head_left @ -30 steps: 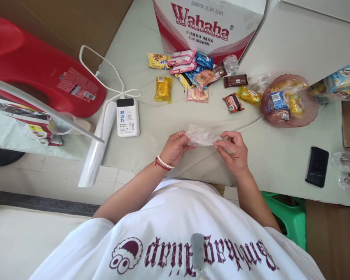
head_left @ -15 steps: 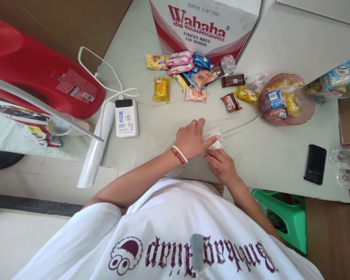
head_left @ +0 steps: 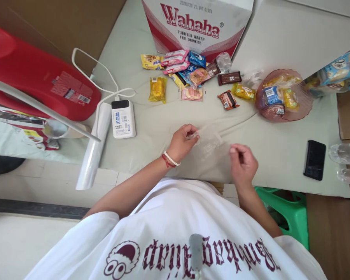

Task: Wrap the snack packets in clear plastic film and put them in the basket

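A thin, clear plastic bag or sheet (head_left: 208,147) spreads over the near middle of the table (head_left: 151,128), between the two hands. The left hand (head_left: 181,143) has thumb and fingers clamped on its left edge; the right hand (head_left: 243,163) is blurred at the other side, fingers curled in toward the thumb, and I cannot tell whether they grip the right edge. The plastic looks very light and limp, likely slippery, prone to clinging to itself and to creasing, and easy to tear if tugged hard; a fine pinch at opposite edges or corners should suit it best. To the far right stands a translucent pink bowl (head_left: 307,102) holding wrapped snacks, among them a blue packet (head_left: 272,95) and a yellow one (head_left: 290,99). Beyond its right side, more packets, one light blue (head_left: 336,70), sit in what seems to be clear packaging. The printed carton (head_left: 192,21) at the far side shows only its outside, so its contents are hidden, as are those of the big red jug (head_left: 26,74) on the left. Two clear bottles (head_left: 347,154) lie at the right edge; their fill cannot be made out.
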### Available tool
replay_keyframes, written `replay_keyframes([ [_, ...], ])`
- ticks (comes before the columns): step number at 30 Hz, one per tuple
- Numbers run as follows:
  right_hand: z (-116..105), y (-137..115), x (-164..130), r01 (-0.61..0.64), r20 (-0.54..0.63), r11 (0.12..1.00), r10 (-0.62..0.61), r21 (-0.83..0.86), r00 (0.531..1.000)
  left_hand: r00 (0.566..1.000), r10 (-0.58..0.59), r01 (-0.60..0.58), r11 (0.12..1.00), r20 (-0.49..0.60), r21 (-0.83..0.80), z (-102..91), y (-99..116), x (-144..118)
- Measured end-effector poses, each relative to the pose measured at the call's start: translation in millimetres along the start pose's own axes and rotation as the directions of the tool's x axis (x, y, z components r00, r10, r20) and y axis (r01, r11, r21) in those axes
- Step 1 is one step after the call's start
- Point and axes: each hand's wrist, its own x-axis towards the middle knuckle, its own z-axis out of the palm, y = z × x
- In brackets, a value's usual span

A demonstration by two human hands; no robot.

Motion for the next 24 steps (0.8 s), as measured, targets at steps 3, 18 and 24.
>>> replay_keyframes([
  [3, 3.9, 0.6, 46.8, 0.028, 0.087, 0.999, -0.026, -0.017, 0.996, 0.990, 0.093, -0.099, 0.994, 0.105, 0.055, 3.1, 4.7, -4.5],
  [18, 17.5, 31.5, 71.4, -0.622, 0.206, 0.474, 0.667, 0.623, 0.716, 0.952, -0.305, 0.298, 0.897, 0.032, -0.326, -10.5, -12.4, -9.7],
  [24, 1.0, 33.3, 46.4, -0.674, 0.222, 0.429, 0.721, 0.601, 0.657, 0.961, -0.243, 0.190, 0.926, -0.132, -0.327, -8.7, -17.5, -10.1],
])
